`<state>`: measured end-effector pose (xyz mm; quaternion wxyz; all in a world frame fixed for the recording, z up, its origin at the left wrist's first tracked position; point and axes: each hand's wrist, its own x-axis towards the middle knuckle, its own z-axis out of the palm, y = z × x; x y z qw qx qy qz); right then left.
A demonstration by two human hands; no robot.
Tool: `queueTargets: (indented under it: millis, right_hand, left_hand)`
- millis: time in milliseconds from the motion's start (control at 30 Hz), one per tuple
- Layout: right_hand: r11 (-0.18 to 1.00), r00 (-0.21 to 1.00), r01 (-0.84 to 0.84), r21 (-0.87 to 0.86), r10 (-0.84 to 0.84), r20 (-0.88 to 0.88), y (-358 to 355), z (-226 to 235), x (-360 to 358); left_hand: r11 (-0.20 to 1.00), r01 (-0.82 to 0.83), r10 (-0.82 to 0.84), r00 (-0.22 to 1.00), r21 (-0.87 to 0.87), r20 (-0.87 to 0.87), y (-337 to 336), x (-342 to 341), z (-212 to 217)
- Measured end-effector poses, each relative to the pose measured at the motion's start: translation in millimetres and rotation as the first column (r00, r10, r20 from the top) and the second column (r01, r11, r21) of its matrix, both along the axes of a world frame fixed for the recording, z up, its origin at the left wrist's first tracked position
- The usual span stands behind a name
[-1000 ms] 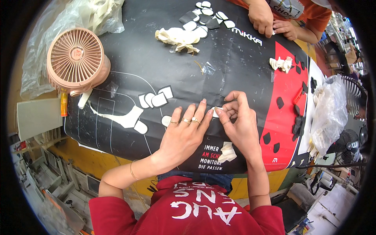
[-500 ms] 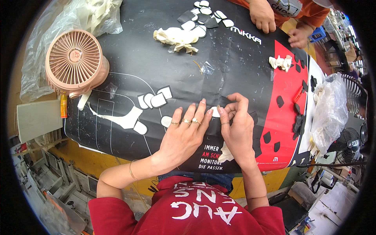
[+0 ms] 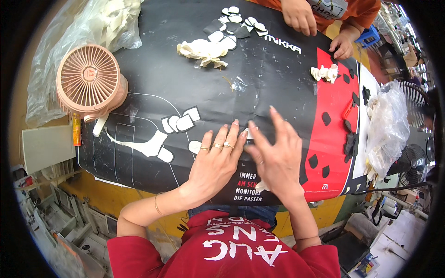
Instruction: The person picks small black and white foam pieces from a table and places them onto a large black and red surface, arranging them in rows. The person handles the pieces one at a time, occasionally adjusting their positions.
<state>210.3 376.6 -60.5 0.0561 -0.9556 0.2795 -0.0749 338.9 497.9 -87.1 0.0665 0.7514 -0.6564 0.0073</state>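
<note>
My left hand (image 3: pixel 214 155) lies flat on the black mat (image 3: pixel 185 92) with its fingers stretched out. Its fingertips are beside a small white piece (image 3: pixel 251 134), which is partly covered by my hands. Just right of that piece, my right hand (image 3: pixel 279 160) is raised a little, fingers spread and slightly blurred, with nothing visible in it. Left of my left hand lies a rounded white piece (image 3: pixel 195 147). Further left are several white pieces with black edges (image 3: pixel 184 123), another rounded white piece (image 3: pixel 165 154) and a torn white backing strip (image 3: pixel 147 146).
A pink desk fan (image 3: pixel 89 76) stands at the left. Crumpled white scraps (image 3: pixel 202 50) and more cut pieces (image 3: pixel 229 28) lie farther back. A co-worker's hands (image 3: pixel 299 16) rest at the far right edge. Black pieces (image 3: pixel 327 119) and a red cutter (image 3: pixel 348 109) lie at right.
My right thumb and fingers have come off the white piece and spread apart. My left hand has stayed nearly in place. The view has shifted slightly.
</note>
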Motion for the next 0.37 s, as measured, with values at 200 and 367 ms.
queueTargets:
  millis: [200, 367]
  right_hand:
    - [0.989, 0.983, 0.009, 0.149, 0.019, -0.181, 8, -3, -11]
    - [0.974, 0.973, 0.227, 0.019, -0.226, -0.047, -9, 5, -23]
  left_hand:
    - [1.0, -0.003, 0.003, 1.0, -0.008, 0.004, -1, 1, 1]
    - [0.999, 0.013, -0.013, 1.0, -0.049, -0.018, -3, 4, -7]
